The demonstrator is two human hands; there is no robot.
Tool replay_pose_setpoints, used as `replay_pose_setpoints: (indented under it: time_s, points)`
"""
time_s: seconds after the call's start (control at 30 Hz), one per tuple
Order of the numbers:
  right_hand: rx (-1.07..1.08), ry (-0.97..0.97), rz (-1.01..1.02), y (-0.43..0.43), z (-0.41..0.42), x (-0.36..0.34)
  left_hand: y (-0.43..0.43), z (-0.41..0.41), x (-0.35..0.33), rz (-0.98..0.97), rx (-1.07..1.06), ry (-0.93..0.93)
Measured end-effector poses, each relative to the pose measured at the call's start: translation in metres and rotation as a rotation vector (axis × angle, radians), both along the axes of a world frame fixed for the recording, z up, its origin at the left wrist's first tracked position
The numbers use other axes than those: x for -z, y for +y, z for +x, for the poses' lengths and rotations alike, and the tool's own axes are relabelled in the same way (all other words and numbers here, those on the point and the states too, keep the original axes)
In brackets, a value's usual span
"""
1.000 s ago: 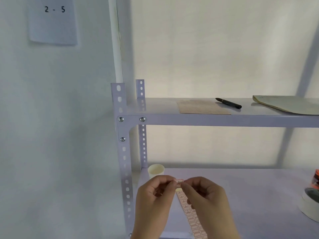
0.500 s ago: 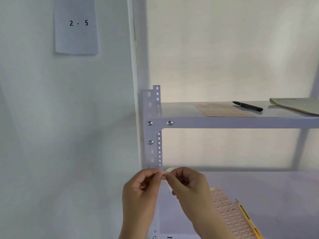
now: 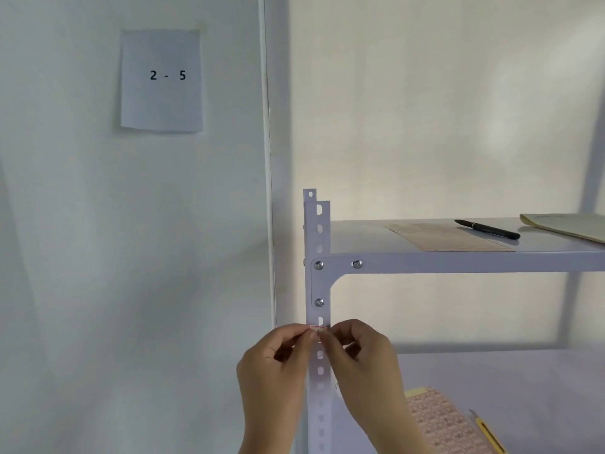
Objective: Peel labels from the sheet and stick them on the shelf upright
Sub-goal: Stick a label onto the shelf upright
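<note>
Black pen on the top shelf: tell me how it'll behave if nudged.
The black pen is slim and round, lying flat on the smooth top shelf, so it would probably roll or slide. It looks light and stiff.

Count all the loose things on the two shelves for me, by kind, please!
Label sheets: 2, one on the top shelf and one on the lower shelf
Pens: 1, black
Notepads: 1, yellowish
Utility knives: 1, yellow
Total: 5

A sixth thing, a single peeled label, is off the shelves, pinched between the left hand and the right hand at the shelf upright.
</note>
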State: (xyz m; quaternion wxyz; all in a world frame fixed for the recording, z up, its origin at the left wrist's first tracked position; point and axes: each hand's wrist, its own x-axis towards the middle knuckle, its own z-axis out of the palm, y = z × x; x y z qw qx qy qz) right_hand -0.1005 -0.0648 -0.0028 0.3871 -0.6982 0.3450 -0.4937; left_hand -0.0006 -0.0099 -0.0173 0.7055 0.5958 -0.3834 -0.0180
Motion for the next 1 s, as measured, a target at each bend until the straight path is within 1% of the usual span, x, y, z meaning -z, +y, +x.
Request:
replay_pose_setpoints:
  time_s: [0.1, 0.23, 0.53, 0.77, 1.0]
  points:
    - [0.043, 0.010, -0.019, -0.001, 0.001, 0.000, -0.006, -0.001, 0.004, 0.004, -0.032, -0.032]
    - [0.046, 0.019, -0.021, -0.001, 0.002, 0.000, -0.013, -0.001, 0.013, -0.012, -0.105, -0.090]
    - [0.076, 0.044, -0.064, -0.004, 0.006, -0.001, -0.018, -0.003, 0.014, -0.063, -0.128, -0.102]
    - [0.096, 0.035, -0.072, -0.004, 0.004, 0.001, -0.017, -0.001, 0.011, -0.036, -0.129, -0.127]
    - [0.113, 0.049, -0.070, -0.005, 0.004, 0.001, -0.017, -0.004, 0.009, -0.031, -0.155, -0.196]
